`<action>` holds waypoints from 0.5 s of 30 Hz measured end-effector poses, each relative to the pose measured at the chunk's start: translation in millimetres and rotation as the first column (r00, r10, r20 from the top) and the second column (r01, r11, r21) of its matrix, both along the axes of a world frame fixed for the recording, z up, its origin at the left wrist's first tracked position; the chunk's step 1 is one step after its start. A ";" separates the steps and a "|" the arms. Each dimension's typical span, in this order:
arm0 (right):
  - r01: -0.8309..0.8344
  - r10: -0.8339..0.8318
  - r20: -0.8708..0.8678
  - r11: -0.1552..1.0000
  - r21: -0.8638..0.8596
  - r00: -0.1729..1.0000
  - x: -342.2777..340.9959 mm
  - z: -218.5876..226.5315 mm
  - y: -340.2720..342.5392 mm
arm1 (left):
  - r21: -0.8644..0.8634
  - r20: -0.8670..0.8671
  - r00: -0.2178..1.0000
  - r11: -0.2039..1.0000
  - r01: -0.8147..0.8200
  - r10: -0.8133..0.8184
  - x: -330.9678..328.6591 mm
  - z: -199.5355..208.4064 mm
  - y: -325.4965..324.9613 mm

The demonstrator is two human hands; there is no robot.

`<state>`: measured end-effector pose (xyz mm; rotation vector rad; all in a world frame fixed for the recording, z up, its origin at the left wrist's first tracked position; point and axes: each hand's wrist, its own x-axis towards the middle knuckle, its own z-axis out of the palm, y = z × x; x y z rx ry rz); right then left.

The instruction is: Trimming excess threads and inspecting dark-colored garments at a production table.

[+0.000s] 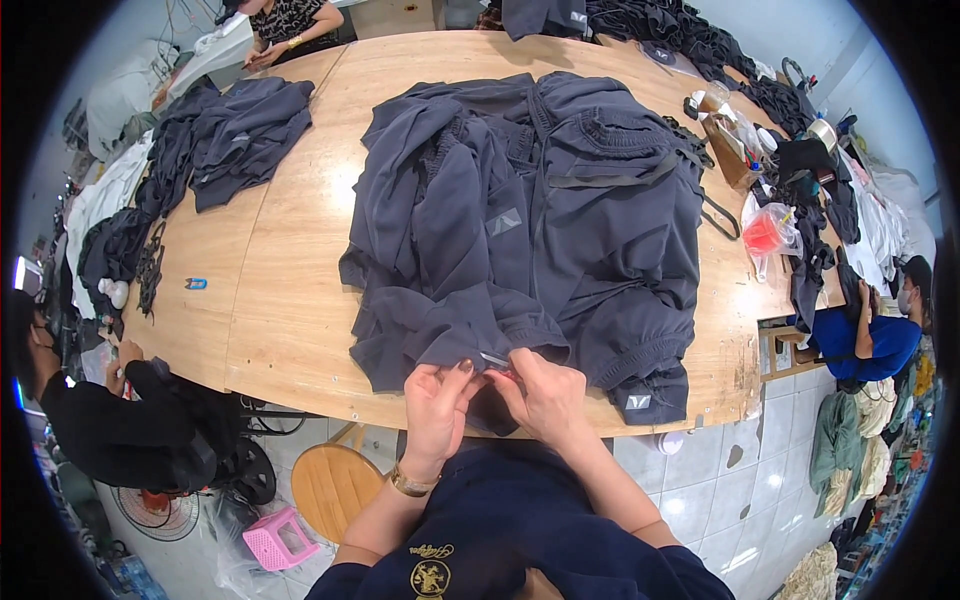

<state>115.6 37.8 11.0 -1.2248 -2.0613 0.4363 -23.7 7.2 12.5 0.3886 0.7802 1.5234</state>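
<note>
Dark grey garments point(610, 225) with gathered elastic edges lie heaped on the wooden table point(290, 270) in front of me. At the near edge of the heap, my left hand point(438, 408) pinches the edge of a dark grey garment point(440, 325) between thumb and fingers. My right hand point(543, 395) is closed around small thread snips point(494, 360), whose metal blades point left toward the pinched fabric. A bit of red shows at the right fingers, mostly covered by them. Both hands almost meet at the cloth.
Left on the table are a blue small tool point(196, 284) and more dark garments point(250, 135). A red cup in a plastic bag point(768, 235) stands right. People sit at left point(130, 410) and right point(880, 330); another is at the far edge. A round stool point(335, 490) stands nearby.
</note>
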 end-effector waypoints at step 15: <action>-0.010 0.007 0.100 0.999 0.031 0.995 0.1 4.5 -1.6 | 0.127 -0.252 0.957 0.985 -0.117 0.146 -0.6 -13.4 -4.2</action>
